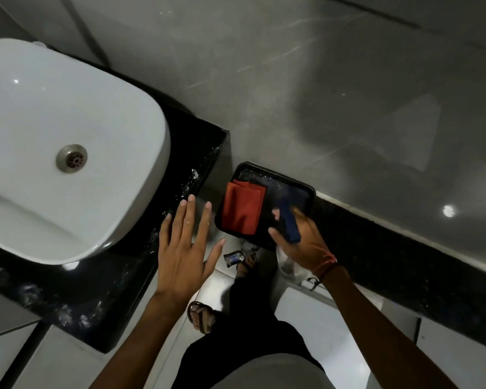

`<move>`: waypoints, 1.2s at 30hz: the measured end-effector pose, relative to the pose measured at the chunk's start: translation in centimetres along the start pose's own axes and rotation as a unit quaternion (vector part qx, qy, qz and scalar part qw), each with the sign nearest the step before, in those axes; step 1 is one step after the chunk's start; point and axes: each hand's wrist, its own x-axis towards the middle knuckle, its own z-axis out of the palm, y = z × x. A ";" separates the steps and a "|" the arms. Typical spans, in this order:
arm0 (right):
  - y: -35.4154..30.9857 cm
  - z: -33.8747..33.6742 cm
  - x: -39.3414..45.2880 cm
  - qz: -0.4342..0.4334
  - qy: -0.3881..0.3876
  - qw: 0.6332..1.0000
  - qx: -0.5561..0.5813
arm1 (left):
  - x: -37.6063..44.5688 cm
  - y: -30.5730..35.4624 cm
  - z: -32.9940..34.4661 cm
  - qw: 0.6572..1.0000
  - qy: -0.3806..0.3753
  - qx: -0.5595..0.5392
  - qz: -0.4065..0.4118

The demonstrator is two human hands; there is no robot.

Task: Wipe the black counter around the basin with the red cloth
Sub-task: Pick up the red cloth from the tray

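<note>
A white basin (54, 141) sits on the black counter (191, 153), whose right edge shows white wet smears. A folded red cloth (243, 209) lies in a black tray (303, 189) held just right of the counter's corner. My right hand (300, 242) grips the tray's near edge together with a dark blue object (289, 223). My left hand (185, 248) hovers with fingers spread over the counter's right edge, left of the tray, holding nothing.
A grey tiled wall (348, 80) fills the background. A black ledge (390, 259) runs along the right. Below are my sandalled feet (201, 317), a metal fitting (235, 258) and a pale floor.
</note>
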 end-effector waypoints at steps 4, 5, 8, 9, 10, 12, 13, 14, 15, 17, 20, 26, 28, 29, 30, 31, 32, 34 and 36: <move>-0.6 2.1 -3.0 0.036 -0.040 0.996 -0.077 | -0.3 -0.8 0.0 1.000 -0.004 0.000 0.002; -0.8 2.5 -3.4 0.049 -0.039 0.995 -0.083 | -0.4 -1.1 0.0 1.000 -0.003 0.000 0.004; -1.3 3.5 -3.5 0.119 -0.011 0.989 -0.085 | -0.6 -1.7 -0.1 1.000 -0.004 0.006 0.012; -1.5 3.9 -3.3 0.129 -0.005 0.987 -0.101 | -0.7 -1.8 0.0 1.000 -0.003 0.007 0.015; -1.7 4.2 -3.1 0.122 0.001 0.985 -0.120 | -0.8 -1.9 0.0 1.000 -0.001 0.008 0.017; -1.9 4.6 -2.7 0.095 0.005 0.985 -0.146 | -0.9 -2.1 0.1 1.000 0.002 0.006 0.019; -2.0 4.7 -2.5 0.095 -0.006 0.983 -0.154 | -0.9 -2.1 0.1 1.000 0.002 0.003 0.019; -2.1 4.8 -2.2 0.106 -0.025 0.980 -0.169 | -0.8 -2.1 0.0 1.000 0.002 0.002 0.021; -2.1 4.8 -2.0 0.115 -0.040 0.974 -0.189 | -0.8 -2.0 0.0 1.000 0.002 -0.001 0.021; -2.2 4.7 -1.8 0.105 -0.031 0.972 -0.209 | -0.5 -2.0 -0.2 1.000 0.001 -0.008 0.024; -2.5 3.0 -1.6 0.065 0.043 0.985 -0.156 | -0.1 -2.0 -0.4 1.000 -0.002 -0.025 0.019; -1.9 -0.7 0.6 0.011 0.208 0.974 -0.087 | 2.1 -1.0 -0.2 0.991 -0.085 -0.101 0.018; -1.1 -1.0 2.0 0.035 0.220 0.970 -0.093 | 3.3 -0.3 0.7 0.971 -0.162 -0.175 -0.013; -0.7 -1.0 2.6 0.042 0.220 0.970 -0.092 | 3.7 0.1 1.1 0.954 -0.193 -0.223 -0.044; -0.2 -1.1 3.3 0.043 0.218 0.970 -0.093 | 4.3 0.6 1.7 0.937 -0.213 -0.267 -0.071; 0.3 -1.2 3.7 0.040 0.214 0.972 -0.090 | 4.9 1.0 2.2 0.924 -0.224 -0.298 -0.087; 0.9 -1.2 4.0 0.037 0.203 0.975 -0.078 | 5.6 1.3 2.6 0.917 -0.229 -0.314 -0.091; 2.0 -1.5 4.4 0.035 0.162 0.986 -0.026 | 7.3 1.7 3.6 0.918 -0.243 -0.304 -0.078; 3.2 -1.6 3.8 0.033 0.129 0.990 0.035 | 9.6 2.2 4.7 0.931 -0.257 -0.255 -0.040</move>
